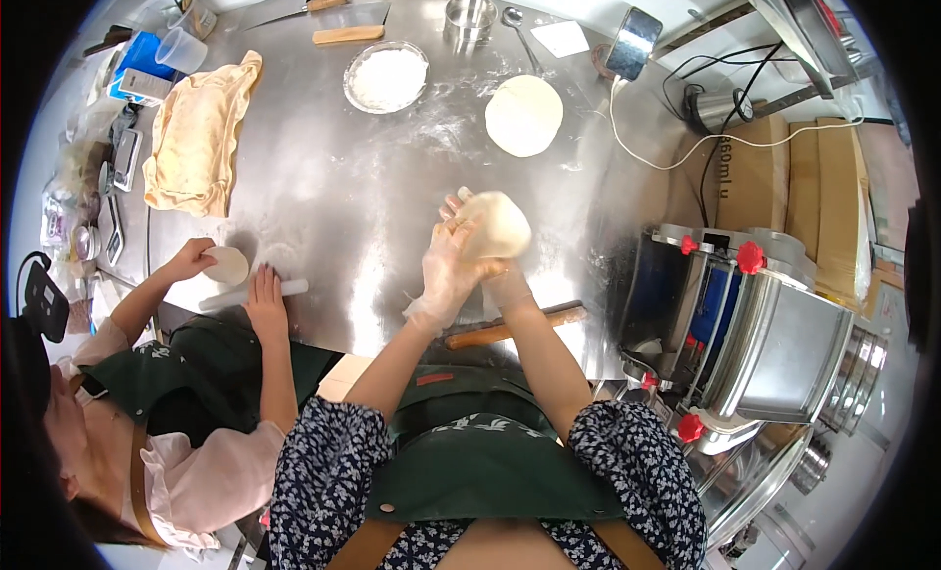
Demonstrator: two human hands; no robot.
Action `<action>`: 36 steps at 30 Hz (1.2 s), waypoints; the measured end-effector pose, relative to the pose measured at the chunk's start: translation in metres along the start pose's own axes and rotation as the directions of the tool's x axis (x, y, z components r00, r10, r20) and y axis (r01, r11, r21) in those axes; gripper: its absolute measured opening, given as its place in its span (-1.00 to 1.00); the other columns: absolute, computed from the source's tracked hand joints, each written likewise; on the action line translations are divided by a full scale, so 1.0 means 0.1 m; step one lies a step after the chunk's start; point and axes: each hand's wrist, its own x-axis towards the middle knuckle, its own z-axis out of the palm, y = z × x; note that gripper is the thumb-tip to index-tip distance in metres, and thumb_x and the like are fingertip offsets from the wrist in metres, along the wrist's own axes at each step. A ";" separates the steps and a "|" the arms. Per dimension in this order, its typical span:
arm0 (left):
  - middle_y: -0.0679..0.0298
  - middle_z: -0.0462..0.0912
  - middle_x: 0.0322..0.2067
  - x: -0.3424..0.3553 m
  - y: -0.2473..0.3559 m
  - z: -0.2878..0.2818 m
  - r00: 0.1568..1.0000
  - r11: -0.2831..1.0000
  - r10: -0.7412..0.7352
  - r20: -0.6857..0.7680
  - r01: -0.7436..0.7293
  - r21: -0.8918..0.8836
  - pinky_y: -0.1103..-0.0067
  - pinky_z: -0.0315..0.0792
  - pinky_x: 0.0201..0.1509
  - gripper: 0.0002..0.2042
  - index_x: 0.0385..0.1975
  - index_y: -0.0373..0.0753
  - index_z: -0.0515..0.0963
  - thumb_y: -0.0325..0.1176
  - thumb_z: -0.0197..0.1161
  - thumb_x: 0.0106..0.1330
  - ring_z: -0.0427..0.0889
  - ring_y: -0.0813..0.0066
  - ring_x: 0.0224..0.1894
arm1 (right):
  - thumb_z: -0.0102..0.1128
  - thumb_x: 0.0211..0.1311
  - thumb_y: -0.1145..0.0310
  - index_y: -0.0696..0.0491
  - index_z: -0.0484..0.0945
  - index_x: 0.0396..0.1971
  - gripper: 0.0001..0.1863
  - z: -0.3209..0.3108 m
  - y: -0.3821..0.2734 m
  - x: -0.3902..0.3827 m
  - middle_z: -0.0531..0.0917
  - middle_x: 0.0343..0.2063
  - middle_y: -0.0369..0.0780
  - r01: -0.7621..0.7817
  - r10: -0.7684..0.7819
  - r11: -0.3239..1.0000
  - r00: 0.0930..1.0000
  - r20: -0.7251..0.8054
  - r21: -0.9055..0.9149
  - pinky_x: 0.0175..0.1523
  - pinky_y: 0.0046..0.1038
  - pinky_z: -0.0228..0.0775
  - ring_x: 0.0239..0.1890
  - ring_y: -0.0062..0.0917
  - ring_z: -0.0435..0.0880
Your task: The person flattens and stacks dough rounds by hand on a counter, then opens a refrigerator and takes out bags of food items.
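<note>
A round, flattened piece of pale dough (500, 225) is up off the steel table between my hands. My left hand (446, 264), in a see-through plastic glove, holds its left side with fingers curled against it. My right hand (502, 282), gloved too, supports the dough from the near side; its fingers are mostly hidden beneath. Just in front of me, under my forearms, lies a brown wooden rolling pin (549, 320). Farther off, a rolled-out dough round (524, 117) rests flat on the table, with a bowl of white flour (387, 77) to its left.
At left, a co-worker's hands (265, 297) work a white rolling pin (221, 298) and a small dough round (227, 265). Beyond sits a beige cloth bundle (196, 139). A metal machine with red knobs (751, 257) stands right; a phone (635, 43) trails a white cable.
</note>
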 end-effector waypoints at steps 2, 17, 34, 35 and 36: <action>-0.04 0.19 0.37 0.02 -0.13 -0.27 0.982 0.940 -0.113 0.154 0.155 -0.303 0.23 0.18 0.40 -0.10 0.42 -0.27 0.10 0.21 0.23 0.22 0.22 -0.01 0.35 | -0.19 0.49 0.02 0.07 0.05 0.44 -0.34 0.24 -0.03 -0.08 0.27 0.37 -0.07 -0.075 0.039 0.956 0.991 0.131 0.282 0.43 -0.40 0.15 0.38 -0.34 0.28; -0.24 0.08 0.39 0.00 -0.02 0.33 0.987 0.837 0.141 0.081 -0.162 0.522 0.12 -0.14 0.52 -0.12 0.35 -0.51 0.08 -0.18 0.29 0.06 0.01 -0.15 0.47 | -0.39 0.42 -0.27 -0.05 0.03 0.47 -0.21 0.76 -0.15 -0.18 0.07 0.47 -0.22 -0.020 0.020 1.000 0.996 0.092 -0.008 0.50 -0.24 -0.19 0.50 -0.36 0.00; 0.08 0.46 0.22 -0.07 -0.28 -0.06 0.888 -0.273 -0.160 0.431 0.380 -0.884 0.35 0.44 0.30 -0.51 0.29 -0.19 0.33 -0.03 -0.11 0.50 0.46 0.21 0.26 | -0.20 0.57 0.19 0.14 0.29 0.33 -0.52 0.88 -0.62 -0.31 0.48 0.20 -0.14 -0.277 -0.018 0.805 0.873 -0.487 -0.525 0.35 -0.34 0.26 0.24 -0.40 0.44; 0.08 0.45 0.23 -0.05 -0.34 -0.04 0.938 -0.004 -0.100 0.332 0.333 -0.943 0.36 0.47 0.27 -0.53 0.28 -0.19 0.33 -0.07 -0.07 0.50 0.46 0.22 0.26 | -0.20 0.57 0.19 0.14 0.29 0.33 -0.52 0.78 -0.60 -0.31 0.48 0.20 -0.14 -0.277 -0.020 0.805 0.871 -0.491 -0.524 0.35 -0.34 0.26 0.24 -0.40 0.44; 0.08 0.45 0.23 0.03 -0.36 -0.02 0.937 -0.007 -0.097 0.337 0.338 -0.941 0.36 0.47 0.27 -0.53 0.28 -0.19 0.33 -0.07 -0.07 0.50 0.46 0.22 0.26 | -0.26 0.57 0.10 0.16 0.30 0.30 -0.47 0.68 -0.58 -0.33 0.51 0.18 -0.13 -0.204 -0.079 0.815 0.888 -0.453 -0.543 0.32 -0.34 0.28 0.21 -0.40 0.48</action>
